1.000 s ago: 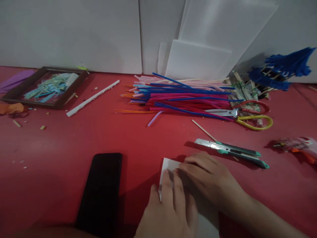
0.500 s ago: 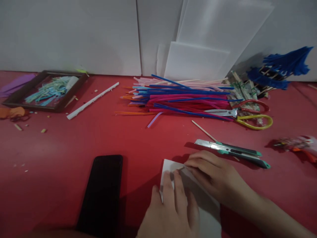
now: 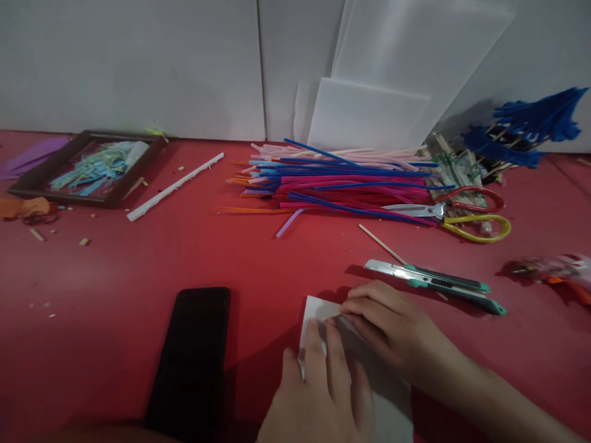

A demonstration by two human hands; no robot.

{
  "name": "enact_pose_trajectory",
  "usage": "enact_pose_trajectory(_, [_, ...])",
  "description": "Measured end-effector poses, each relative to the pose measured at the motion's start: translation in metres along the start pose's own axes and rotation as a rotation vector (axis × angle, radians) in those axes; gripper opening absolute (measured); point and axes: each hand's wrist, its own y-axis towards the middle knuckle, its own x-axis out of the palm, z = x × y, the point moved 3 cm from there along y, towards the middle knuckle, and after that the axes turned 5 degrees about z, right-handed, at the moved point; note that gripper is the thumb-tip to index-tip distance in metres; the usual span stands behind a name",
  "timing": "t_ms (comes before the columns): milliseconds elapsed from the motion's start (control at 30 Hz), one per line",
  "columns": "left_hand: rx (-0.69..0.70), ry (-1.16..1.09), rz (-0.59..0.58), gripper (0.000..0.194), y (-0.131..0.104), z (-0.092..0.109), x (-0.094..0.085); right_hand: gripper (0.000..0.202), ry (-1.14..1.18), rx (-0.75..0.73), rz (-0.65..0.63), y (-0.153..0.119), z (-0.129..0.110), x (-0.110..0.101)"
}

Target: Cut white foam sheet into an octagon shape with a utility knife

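Observation:
A sheet of white paper [image 3: 391, 406] lies on the red tabletop in front of me. My left hand [image 3: 318, 394] rests on its upper left part, fingers stretched out and pressing down. At the paper's upper edge, the fingers of my right hand [image 3: 392, 323] are pinched together. A small, thin beige piece [image 3: 333, 318] shows between the right fingertips and the left fingers; what exactly it is I cannot make out. Just beyond my right hand lies a green and black utility knife [image 3: 431, 283], with a thin wooden stick [image 3: 381, 243] partly under it.
A black phone [image 3: 191, 357] lies left of my hands. Farther back are a bundle of coloured pipe cleaners [image 3: 341, 178], scissors [image 3: 475, 212], a white stick [image 3: 175, 186] and a brown frame [image 3: 87, 200]. White sheets [image 3: 369, 117] lean on the wall beside a blue fringed object [image 3: 535, 126].
The fingertips of my right hand have shifted slightly left along the paper's upper edge. The left hand stays pressed on the paper. The view has moved very slightly.

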Motion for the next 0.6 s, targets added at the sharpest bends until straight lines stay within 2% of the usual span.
enact_pose_trajectory(100, [-0.016,-0.022,-0.02,0.027,-0.003,0.002,0.002,0.018,0.001,-0.001,-0.001,0.0,0.0,0.0])
enact_pose_trajectory(267, [-0.077,-0.059,-0.086,0.036,-0.011,0.008,0.011,0.02,-0.017,-0.017,0.004,0.001,-0.001,0.0])
enact_pose_trajectory(467, [-0.046,-0.012,-0.016,0.031,-0.004,0.003,0.004,0.028,-0.063,-0.054,-0.002,0.003,-0.003,-0.001])
enact_pose_trajectory(600, [-0.049,-0.017,-0.011,0.03,-0.003,0.003,0.003,0.028,-0.075,-0.051,-0.02,0.004,-0.004,-0.001])
